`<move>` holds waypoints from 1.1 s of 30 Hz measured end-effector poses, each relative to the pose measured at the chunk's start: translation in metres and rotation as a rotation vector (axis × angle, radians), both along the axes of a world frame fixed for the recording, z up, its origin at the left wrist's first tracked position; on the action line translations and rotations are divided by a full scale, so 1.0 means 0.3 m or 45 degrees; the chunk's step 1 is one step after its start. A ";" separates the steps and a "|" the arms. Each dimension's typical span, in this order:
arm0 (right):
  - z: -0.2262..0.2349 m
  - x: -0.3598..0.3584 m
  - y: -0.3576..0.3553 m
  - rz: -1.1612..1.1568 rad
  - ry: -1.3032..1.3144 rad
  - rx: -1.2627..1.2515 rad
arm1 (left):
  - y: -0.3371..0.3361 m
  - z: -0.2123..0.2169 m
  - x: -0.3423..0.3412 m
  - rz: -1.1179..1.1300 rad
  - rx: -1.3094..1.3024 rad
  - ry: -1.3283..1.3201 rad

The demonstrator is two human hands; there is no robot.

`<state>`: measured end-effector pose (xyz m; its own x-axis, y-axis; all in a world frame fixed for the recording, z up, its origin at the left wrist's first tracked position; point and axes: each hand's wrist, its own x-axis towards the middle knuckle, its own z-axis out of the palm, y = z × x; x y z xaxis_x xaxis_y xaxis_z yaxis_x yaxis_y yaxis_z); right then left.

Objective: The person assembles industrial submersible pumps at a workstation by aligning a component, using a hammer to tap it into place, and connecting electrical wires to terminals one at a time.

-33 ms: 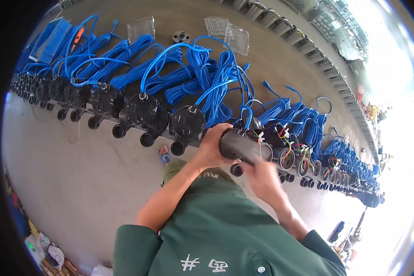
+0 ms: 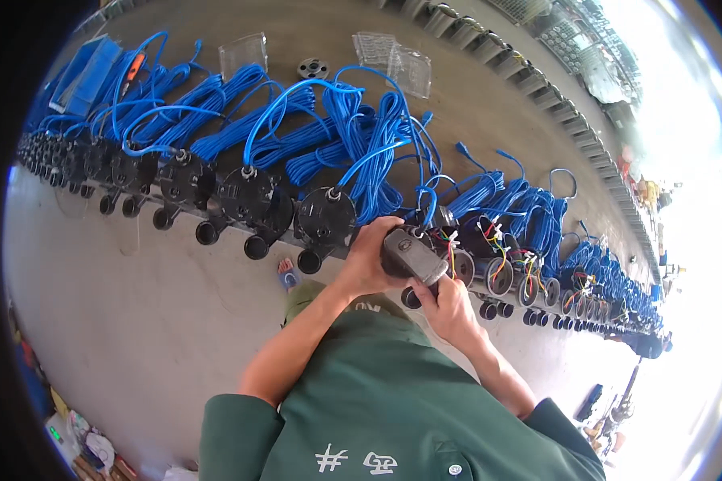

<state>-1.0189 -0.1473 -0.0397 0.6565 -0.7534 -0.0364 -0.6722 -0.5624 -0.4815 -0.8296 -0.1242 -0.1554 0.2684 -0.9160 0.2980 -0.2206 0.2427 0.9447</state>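
My left hand (image 2: 371,258) wraps round the left side of a black round pump-like housing (image 2: 388,255) in the row. Over that housing lies a dark grey, block-shaped part (image 2: 417,255) with a rounded far end. My right hand (image 2: 449,309) grips its near right end, thumb on the near side. Its exact kind does not show, and its underside is hidden. Beside it on the left stands another black housing (image 2: 326,218) with a blue cable rising from its top. To the right, open housings (image 2: 500,275) show coloured wires with white connectors.
Coiled blue cables (image 2: 381,152) lie behind the row. Farther back are a blue bin (image 2: 88,76), a orange-handled tool (image 2: 135,68), clear plastic trays (image 2: 409,68) and a round metal disc (image 2: 313,69). Metal cylinders (image 2: 509,64) line the far edge. Black pipe stubs (image 2: 310,260) jut toward me.
My right hand, blurred before, is now sharp and gripping the grey part's end. The grey part shows its flat upper face, where a dark cylindrical side showed before. My left hand stays put.
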 end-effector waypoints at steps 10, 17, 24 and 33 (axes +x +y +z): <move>0.272 -0.130 0.020 -0.540 -0.784 0.744 | 0.010 -0.008 -0.011 0.048 -0.040 -0.046; 0.200 -0.121 -0.057 -0.404 0.188 0.595 | 0.027 -0.010 -0.013 0.029 0.019 0.017; 0.320 -0.003 0.022 -0.028 -0.408 0.437 | 0.017 -0.105 -0.017 -0.048 0.067 0.190; 0.297 -0.035 -0.034 -0.231 -0.244 0.819 | -0.002 -0.041 -0.032 0.030 0.052 0.131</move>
<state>-1.0295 -0.1576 0.0494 0.5616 -0.7195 -0.4085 -0.5983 -0.0121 -0.8012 -0.8392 -0.1248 -0.1676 0.3174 -0.9199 0.2304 -0.1274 0.1994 0.9716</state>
